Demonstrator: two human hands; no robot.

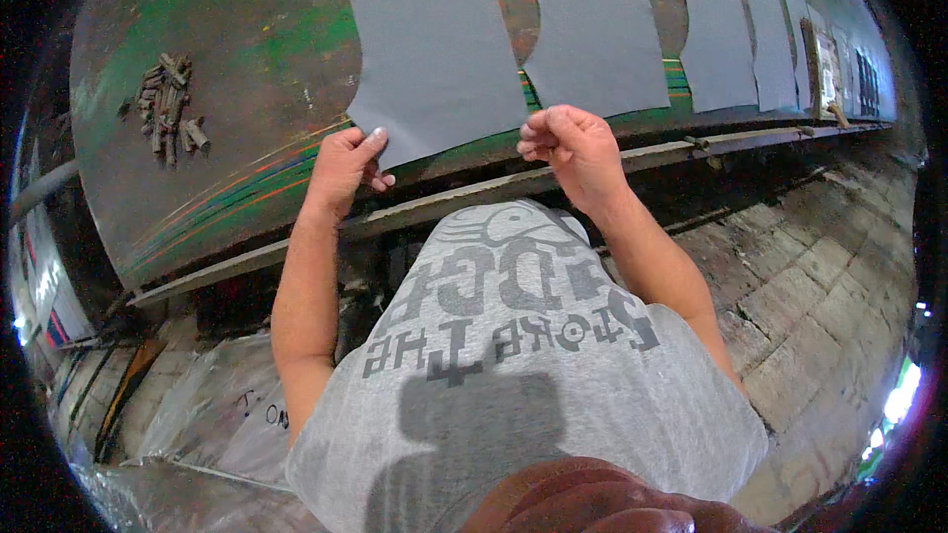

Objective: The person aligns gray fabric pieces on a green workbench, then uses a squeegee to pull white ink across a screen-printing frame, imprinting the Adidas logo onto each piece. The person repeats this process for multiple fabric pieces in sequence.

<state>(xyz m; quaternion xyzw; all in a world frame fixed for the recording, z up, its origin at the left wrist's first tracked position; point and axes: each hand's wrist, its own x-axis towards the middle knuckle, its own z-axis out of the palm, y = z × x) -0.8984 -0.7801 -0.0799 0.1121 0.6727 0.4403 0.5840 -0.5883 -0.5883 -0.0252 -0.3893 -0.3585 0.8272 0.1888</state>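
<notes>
A flat grey cut fabric panel (434,49) lies on the long paint-stained table, its lower edge toward me. My left hand (341,170) is closed on its lower left corner, thumb on top and fingertips showing below the edge. At the lower right corner, my right hand (578,146) has its fingers curled in a pinch; the fingertips meet the panel's corner, though the exact grip is partly hidden. Just to the right lies a second grey panel (597,30) of similar shape, apart from the first.
More grey panels (716,30) run in a row along the table to the far right, near a wooden frame (825,69). A pile of short brown sticks (168,104) sits at left. A rail (464,192) borders the table's near edge; plastic sheeting (212,415) covers the floor at lower left.
</notes>
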